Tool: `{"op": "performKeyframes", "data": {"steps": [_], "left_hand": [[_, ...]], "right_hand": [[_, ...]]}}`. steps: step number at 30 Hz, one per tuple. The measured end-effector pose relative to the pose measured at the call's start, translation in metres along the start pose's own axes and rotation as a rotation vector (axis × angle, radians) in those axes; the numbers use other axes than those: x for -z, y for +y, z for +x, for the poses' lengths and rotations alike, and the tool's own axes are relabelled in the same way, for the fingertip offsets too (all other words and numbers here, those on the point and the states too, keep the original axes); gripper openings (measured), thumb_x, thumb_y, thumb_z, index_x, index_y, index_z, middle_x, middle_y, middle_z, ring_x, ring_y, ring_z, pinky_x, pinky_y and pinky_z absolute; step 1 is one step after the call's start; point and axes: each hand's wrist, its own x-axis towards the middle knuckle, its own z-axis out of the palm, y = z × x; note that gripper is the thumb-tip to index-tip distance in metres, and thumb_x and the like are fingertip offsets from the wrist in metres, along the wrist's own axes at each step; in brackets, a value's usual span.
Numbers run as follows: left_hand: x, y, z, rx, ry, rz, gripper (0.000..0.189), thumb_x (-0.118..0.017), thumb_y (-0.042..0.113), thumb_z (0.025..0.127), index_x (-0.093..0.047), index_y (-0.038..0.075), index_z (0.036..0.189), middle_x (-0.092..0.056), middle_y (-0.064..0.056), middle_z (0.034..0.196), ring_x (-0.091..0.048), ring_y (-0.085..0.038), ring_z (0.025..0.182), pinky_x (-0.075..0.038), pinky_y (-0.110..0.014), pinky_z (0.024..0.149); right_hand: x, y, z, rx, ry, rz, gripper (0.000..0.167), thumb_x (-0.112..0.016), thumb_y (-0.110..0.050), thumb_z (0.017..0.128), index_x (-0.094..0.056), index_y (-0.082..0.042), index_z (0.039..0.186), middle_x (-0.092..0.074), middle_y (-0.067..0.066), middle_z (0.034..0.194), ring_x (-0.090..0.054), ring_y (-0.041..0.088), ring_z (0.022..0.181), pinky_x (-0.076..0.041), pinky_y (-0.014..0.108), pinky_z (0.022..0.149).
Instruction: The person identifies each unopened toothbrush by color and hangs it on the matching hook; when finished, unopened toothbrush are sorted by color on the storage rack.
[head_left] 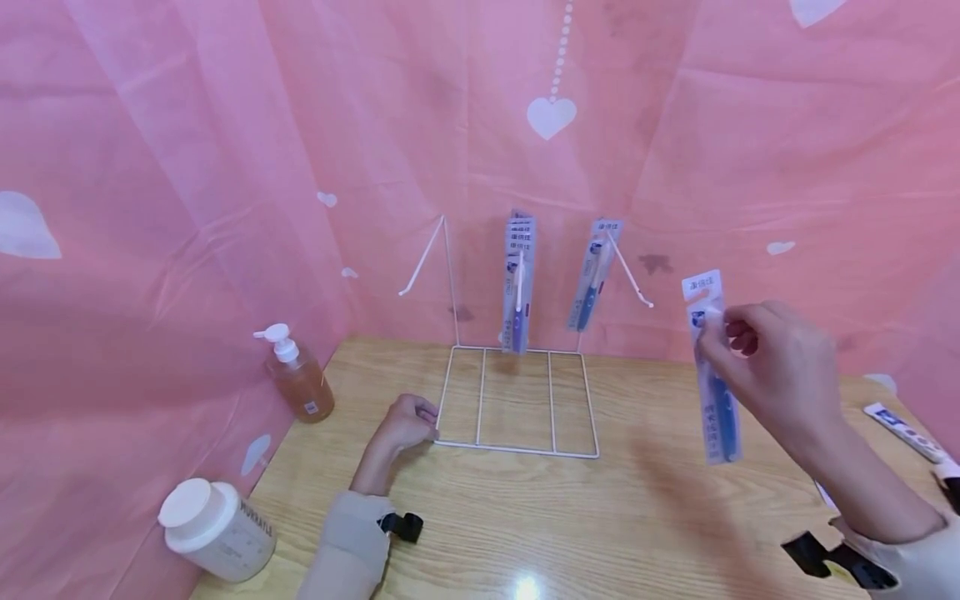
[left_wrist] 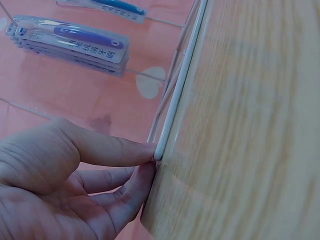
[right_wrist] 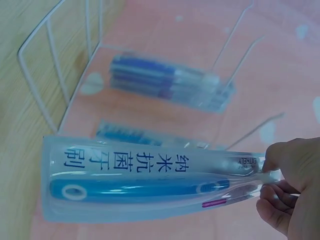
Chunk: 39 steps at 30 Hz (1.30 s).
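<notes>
My right hand (head_left: 787, 367) pinches a packaged blue toothbrush (head_left: 716, 392) near its top, raised to the right of a white wire rack (head_left: 517, 451). In the right wrist view the clear pack (right_wrist: 120, 170) lies sideways across the frame. My left hand (head_left: 405, 423) pinches the front left corner of the rack's base between thumb and fingers, as the left wrist view shows at the wire (left_wrist: 172, 110). Several purple toothbrush packs (head_left: 517, 292) hang on the middle hook. One blue toothbrush pack (head_left: 595, 275) hangs on the right hook. The left hook (head_left: 420, 260) is bare.
A pump bottle of amber liquid (head_left: 302, 383) and a white lidded jar (head_left: 221, 533) stand on the left. A toothpaste tube (head_left: 903, 431) lies at the far right of the wooden table (head_left: 525, 517). Behind the rack hangs a pink curtain (head_left: 420, 108) with white hearts.
</notes>
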Motion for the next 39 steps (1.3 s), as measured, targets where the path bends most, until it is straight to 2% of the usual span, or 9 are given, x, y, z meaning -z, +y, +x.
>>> {"op": "performKeyframes", "data": {"steps": [6, 11, 14, 23, 29, 34, 39], "left_hand": [[0.0, 0.001, 0.0, 0.012, 0.005, 0.001, 0.034, -0.075, -0.012, 0.066, -0.067, -0.007, 0.099, -0.061, -0.011, 0.087, -0.059, -0.023, 0.08, -0.052, -0.032, 0.072], [0.0, 0.001, 0.001, 0.008, 0.005, 0.001, 0.033, -0.075, -0.012, 0.066, -0.067, -0.007, 0.098, -0.062, -0.01, 0.086, -0.059, -0.023, 0.08, -0.051, -0.032, 0.072], [0.0, 0.0, 0.001, 0.005, 0.005, 0.004, 0.033, -0.075, -0.012, 0.066, -0.067, -0.006, 0.097, -0.062, -0.01, 0.086, -0.059, -0.023, 0.079, -0.051, -0.032, 0.072], [0.0, -0.001, 0.001, 0.007, 0.004, 0.006, 0.034, -0.075, -0.012, 0.066, -0.067, -0.006, 0.098, -0.061, -0.011, 0.088, -0.059, -0.024, 0.081, -0.052, -0.032, 0.072], [-0.002, -0.003, 0.002, 0.0, 0.006, 0.011, 0.033, -0.075, -0.013, 0.066, -0.067, -0.007, 0.098, -0.062, -0.011, 0.087, -0.059, -0.023, 0.081, -0.053, -0.033, 0.073], [-0.003, -0.002, 0.002, 0.01, 0.003, 0.004, 0.033, -0.075, -0.012, 0.066, -0.067, -0.006, 0.097, -0.061, -0.011, 0.087, -0.059, -0.023, 0.081, -0.053, -0.031, 0.073], [-0.001, 0.0, 0.001, 0.014, 0.0, 0.002, 0.034, -0.075, -0.012, 0.066, -0.067, -0.006, 0.099, -0.061, -0.011, 0.088, -0.059, -0.023, 0.082, -0.053, -0.032, 0.073]], "right_hand": [[0.0, -0.022, 0.002, 0.109, 0.101, 0.074, 0.02, -0.072, -0.012, 0.077, -0.07, 0.006, 0.086, -0.064, 0.012, 0.073, -0.054, 0.019, 0.061, -0.036, 0.005, 0.063], [-0.003, -0.031, 0.003, 0.172, 0.13, 0.087, 0.035, -0.06, -0.029, 0.086, -0.07, 0.005, 0.084, -0.063, 0.01, 0.072, -0.054, 0.018, 0.06, -0.039, 0.009, 0.062], [-0.006, -0.034, 0.002, 0.182, 0.123, 0.082, 0.039, -0.056, -0.032, 0.088, -0.069, 0.004, 0.085, -0.062, 0.009, 0.072, -0.053, 0.017, 0.06, -0.04, 0.011, 0.061], [-0.021, -0.037, 0.002, 0.15, 0.087, 0.124, 0.019, -0.069, -0.015, 0.08, -0.07, 0.002, 0.088, -0.061, 0.008, 0.074, -0.052, 0.015, 0.063, -0.039, 0.013, 0.06], [-0.033, -0.034, 0.005, 0.076, 0.024, 0.122, 0.018, -0.077, -0.005, 0.078, -0.071, 0.003, 0.093, -0.064, 0.009, 0.079, -0.056, 0.018, 0.065, -0.036, 0.005, 0.064], [-0.045, -0.034, 0.007, 0.009, 0.001, 0.134, 0.014, -0.075, -0.005, 0.081, -0.071, 0.001, 0.092, -0.065, 0.01, 0.079, -0.057, 0.019, 0.066, -0.035, 0.005, 0.064], [-0.058, -0.03, 0.017, -0.006, 0.014, 0.139, 0.011, -0.073, -0.005, 0.083, -0.069, 0.002, 0.09, -0.065, 0.011, 0.076, -0.057, 0.02, 0.062, -0.036, 0.009, 0.059]]}}
